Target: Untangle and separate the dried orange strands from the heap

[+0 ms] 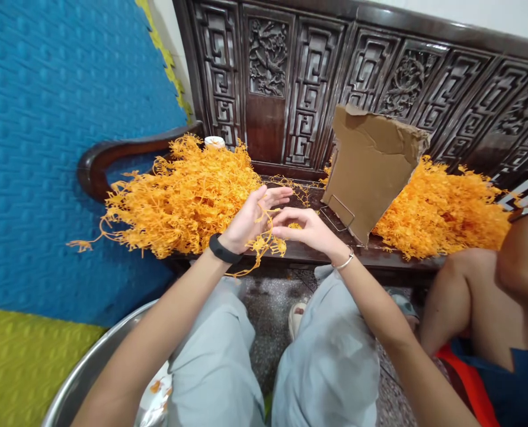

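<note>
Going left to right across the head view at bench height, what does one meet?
Blue textured panel → left orange heap → left hand → right hand → cardboard piece → right orange heap.

The left hand (249,218) is outstretched, the right hand (309,230) curved beside it

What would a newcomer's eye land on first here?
Probably the bright orange tangled heap at the left end of the dark carved bench, echoed by a second orange heap right of the upright cardboard piece. Then the left hand and right hand at centre, by a loose orange strand. Blue textured matting dominates the left side.
</note>
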Available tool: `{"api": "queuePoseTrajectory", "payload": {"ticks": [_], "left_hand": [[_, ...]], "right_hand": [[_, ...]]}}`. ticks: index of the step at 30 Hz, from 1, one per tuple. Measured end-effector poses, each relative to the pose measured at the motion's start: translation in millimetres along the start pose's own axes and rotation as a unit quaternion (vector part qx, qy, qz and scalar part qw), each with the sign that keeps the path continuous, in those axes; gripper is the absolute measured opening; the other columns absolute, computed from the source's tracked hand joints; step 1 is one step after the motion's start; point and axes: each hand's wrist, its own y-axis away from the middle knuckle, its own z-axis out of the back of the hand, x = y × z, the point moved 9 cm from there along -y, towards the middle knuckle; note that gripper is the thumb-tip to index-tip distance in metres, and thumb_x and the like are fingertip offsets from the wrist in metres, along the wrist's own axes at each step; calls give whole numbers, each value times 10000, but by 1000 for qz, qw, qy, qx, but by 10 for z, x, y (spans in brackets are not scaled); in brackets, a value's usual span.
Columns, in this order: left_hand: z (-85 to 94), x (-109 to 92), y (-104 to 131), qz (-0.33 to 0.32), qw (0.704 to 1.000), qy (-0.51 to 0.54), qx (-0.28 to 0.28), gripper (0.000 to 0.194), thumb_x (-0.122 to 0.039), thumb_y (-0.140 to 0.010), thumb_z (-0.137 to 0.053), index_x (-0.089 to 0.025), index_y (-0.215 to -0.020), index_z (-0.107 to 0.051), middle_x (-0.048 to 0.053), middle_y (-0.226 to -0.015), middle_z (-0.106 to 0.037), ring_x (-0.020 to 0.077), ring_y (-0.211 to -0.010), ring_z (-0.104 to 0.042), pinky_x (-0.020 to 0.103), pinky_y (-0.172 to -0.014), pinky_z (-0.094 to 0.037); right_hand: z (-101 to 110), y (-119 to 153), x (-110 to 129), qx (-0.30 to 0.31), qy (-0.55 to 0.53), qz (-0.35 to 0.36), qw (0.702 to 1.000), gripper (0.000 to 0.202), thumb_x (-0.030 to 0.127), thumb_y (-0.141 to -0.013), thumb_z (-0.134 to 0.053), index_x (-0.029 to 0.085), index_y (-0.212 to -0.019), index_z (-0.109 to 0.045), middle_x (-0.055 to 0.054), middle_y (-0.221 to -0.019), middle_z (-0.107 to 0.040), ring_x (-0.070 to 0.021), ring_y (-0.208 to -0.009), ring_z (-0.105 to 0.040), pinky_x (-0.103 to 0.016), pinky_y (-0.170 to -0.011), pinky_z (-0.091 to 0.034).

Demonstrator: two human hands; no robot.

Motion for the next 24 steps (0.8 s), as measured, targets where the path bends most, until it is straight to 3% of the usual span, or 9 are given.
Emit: {"api": "queuePoseTrajectory", "payload": {"ticks": [3,6,8,12,14,16,18,20,24], "left_hand": [[-36,-3,17,2,1000,-23,12,420,-503,-785,-483,-149,-917,-666,77,-1102,-643,216,-1117,-521,321,-965,-380],[-49,-26,40,-14,999,-43,15,379,-470,-783,-509,-154,-931,-658,72,-1071,-649,213,-1096,-531,326,-957,-385],[-26,-63,47,-43,997,-57,3,338,-426,-790,-521,-163,-963,-645,63,-1087,-639,197,-1107,-523,327,-984,-362],[117,-220,66,-136,986,-74,-68,228,-325,-767,-569,-183,-933,-634,35,-1067,-634,165,-1093,-523,302,-994,-342],[192,-316,100,-178,976,-71,-107,136,-294,-751,-587,-185,-814,-638,14,-912,-652,140,-944,-572,269,-898,-396],[137,-317,95,-163,981,-74,-76,214,-352,-773,-558,-175,-674,-626,9,-721,-632,127,-740,-579,262,-772,-428],[-58,-176,69,-82,992,-92,25,427,-505,-814,-452,-161,-650,-646,37,-664,-636,142,-669,-577,288,-729,-434],[-241,21,90,9,987,-107,117,632,-656,-802,-323,-144,-764,-692,83,-766,-684,185,-764,-610,324,-778,-433],[-325,166,71,47,987,-72,138,751,-770,-725,-286,-166,-889,-701,92,-923,-700,235,-954,-605,364,-866,-417]], "right_hand": [[-50,8,12,14,-6,-5,1000,159,301,-723,-679,147,-752,-652,10,-679,-615,-89,-638,-517,-253,-665,-420],[53,13,-10,-8,-32,-17,999,170,307,-710,-687,143,-712,-641,13,-655,-601,-83,-616,-514,-241,-625,-417],[239,18,-37,-64,-48,-19,997,176,307,-691,-702,146,-702,-630,15,-656,-603,-79,-601,-521,-230,-598,-422],[746,105,-67,-246,-68,17,967,136,270,-685,-704,163,-712,-624,29,-661,-601,-59,-561,-519,-208,-575,-447],[923,181,-69,-318,-86,44,943,118,260,-692,-697,179,-724,-617,32,-694,-604,-57,-565,-531,-205,-583,-464],[1004,244,-60,-358,-105,66,925,122,268,-697,-695,196,-745,-609,29,-743,-614,-65,-605,-565,-215,-626,-490],[993,276,-21,-362,-109,83,922,133,284,-702,-694,209,-770,-608,28,-764,-613,-78,-655,-597,-233,-686,-509],[909,273,36,-331,-106,96,933,143,286,-704,-698,217,-796,-613,26,-791,-619,-93,-710,-621,-254,-737,-515],[661,226,162,-219,-52,118,967,133,247,-716,-698,216,-829,-637,3,-864,-645,-126,-826,-623,-289,-791,-499]]}}
